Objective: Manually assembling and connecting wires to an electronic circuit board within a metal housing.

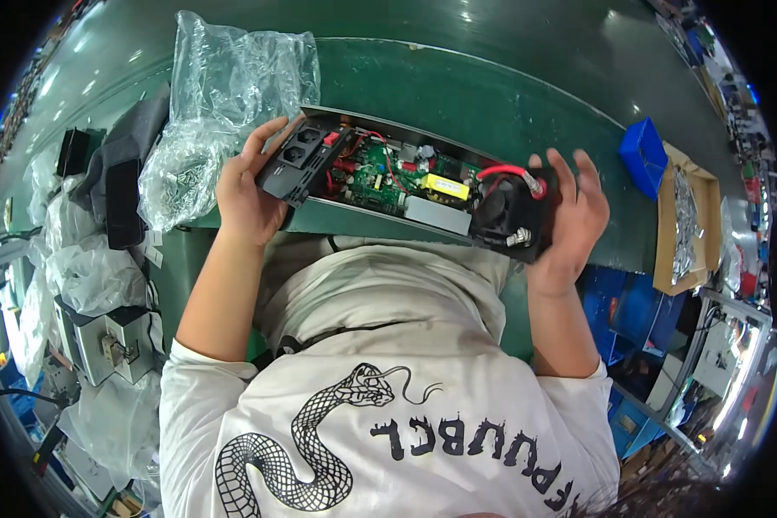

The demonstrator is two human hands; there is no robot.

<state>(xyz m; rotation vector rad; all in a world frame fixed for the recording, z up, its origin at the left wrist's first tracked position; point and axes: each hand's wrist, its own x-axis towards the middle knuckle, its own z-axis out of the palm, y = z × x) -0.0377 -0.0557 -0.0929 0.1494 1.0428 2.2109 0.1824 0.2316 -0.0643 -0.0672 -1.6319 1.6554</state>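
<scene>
An uncovered power inverter [445, 213] is held between my two hands over the green bench, tilted down toward the right. Its metal case is open on the side facing me, showing a green circuit board [380, 164], a yellow transformer [445, 186] and a grey block. My left hand [249, 186] grips the black end panel [302, 158], which has sockets and a red switch. At the other end, my right hand [576, 216] presses its palm against the black fan end [498, 211], fingers raised and apart. A thick red cable [501, 171] loops there to a terminal.
A clear plastic bag [186, 177] of small metal parts lies beyond my left hand. To the right stand a blue bin [641, 160] and a cardboard tray [667, 233] of metal pieces. Dark cloth [129, 129] and bagged metal housings [104, 341] crowd the left.
</scene>
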